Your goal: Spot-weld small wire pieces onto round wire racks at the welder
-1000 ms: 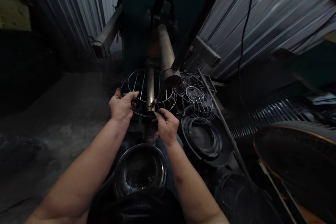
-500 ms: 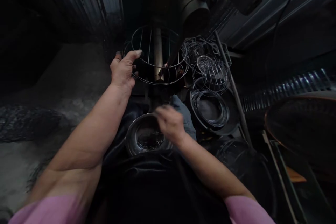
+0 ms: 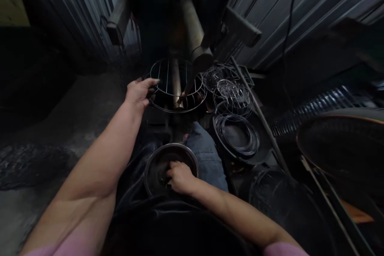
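Observation:
My left hand (image 3: 139, 93) is closed on the left rim of a round wire rack (image 3: 162, 106), thumb on top. Two wire rings and crosswise bars make up the rack. It surrounds a brass-coloured metal bar (image 3: 176, 84), and a dark pointed metal arm (image 3: 190, 82) comes down beside the bar's end. Down in a metal bowl (image 3: 147, 172) on my lap, my right hand (image 3: 181, 177) has its fingers curled and pressed together. What they pinch is too small and dark to make out.
A thick cylinder (image 3: 193, 28) of the machine juts out above the rack. On the right, a tangle of wire racks (image 3: 232, 92) and a coil of wire rings (image 3: 253, 144) lie beside a rail (image 3: 261, 108). A large round basin (image 3: 342, 148) stands further right.
My right hand has gone down from above the bowl's edge into the bowl. My left hand still grips the rack. The view has tilted up a little.

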### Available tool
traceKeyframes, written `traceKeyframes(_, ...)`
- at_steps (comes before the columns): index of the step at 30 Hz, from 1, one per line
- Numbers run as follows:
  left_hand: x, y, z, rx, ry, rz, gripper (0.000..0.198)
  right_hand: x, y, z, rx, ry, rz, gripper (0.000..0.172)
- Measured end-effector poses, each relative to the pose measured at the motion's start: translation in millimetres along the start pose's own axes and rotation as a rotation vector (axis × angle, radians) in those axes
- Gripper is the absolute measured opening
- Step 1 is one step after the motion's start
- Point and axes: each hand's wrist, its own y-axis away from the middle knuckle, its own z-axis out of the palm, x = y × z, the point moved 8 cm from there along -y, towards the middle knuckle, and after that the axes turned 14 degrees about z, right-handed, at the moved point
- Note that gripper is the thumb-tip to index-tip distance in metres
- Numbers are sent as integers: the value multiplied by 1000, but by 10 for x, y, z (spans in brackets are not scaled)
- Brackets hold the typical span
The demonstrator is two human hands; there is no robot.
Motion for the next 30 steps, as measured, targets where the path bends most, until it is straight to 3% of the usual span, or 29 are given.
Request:
traceKeyframes(10,62,71,38,-64,-5,-8,36,211,99,-178,19,-488,5,27)
traceKeyframes(23,84,154,9,9,2,-33,36,405,117,-375,152,-893,13,22)
traceKeyframes(28,141,353,-79,96,68,88,47,660,147,-560,204,-1152,78,7)
traceKeyframes(30,134,472,-131,148,105,129,50,686,159,-704,182,-1255,65,10)
